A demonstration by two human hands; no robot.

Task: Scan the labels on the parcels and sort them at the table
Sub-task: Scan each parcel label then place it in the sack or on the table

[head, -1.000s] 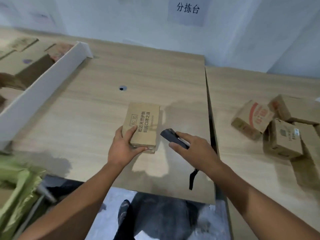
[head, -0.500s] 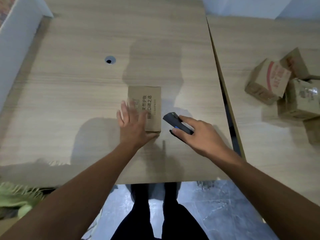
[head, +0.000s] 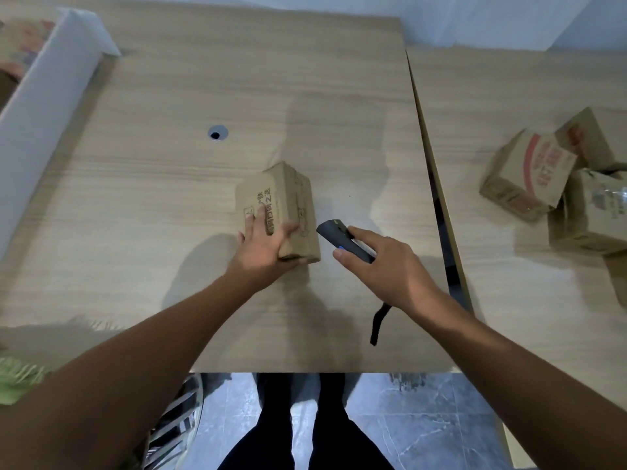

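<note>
1. Centrally on the near worktop point(head: 163, 205): cardboard parcel point(head: 281, 195), brown with dark print, tipped so that two faces show. It lies just in front of the person, well short of the cable hole point(head: 217, 134).
2. Left hand point(head: 263, 244): grip is on the parcel, fingers spread over the printed face, thumb across the adjoining face at the near end. The hand hides part of the print.
3. Right hand point(head: 383, 266): grip closed round a dark handheld scanner point(head: 341, 239), thumb on its side by a blue button. The scanner's nose points at the parcel's near right corner, just beside it but apart. A black strap point(head: 378, 322) hangs from under the wrist.
4. Left edge: white divider board point(head: 40, 96) stands on the worktop; blurred cartons lie behind it.
5. Right: second worktop point(head: 509, 317), separated by a dark gap point(head: 441, 215). On it is a heap of cartons, one with red print point(head: 532, 174), touching each other and well apart from the parcel.
6. Lower left: something green point(head: 17, 374), blurred, cannot identify.
</note>
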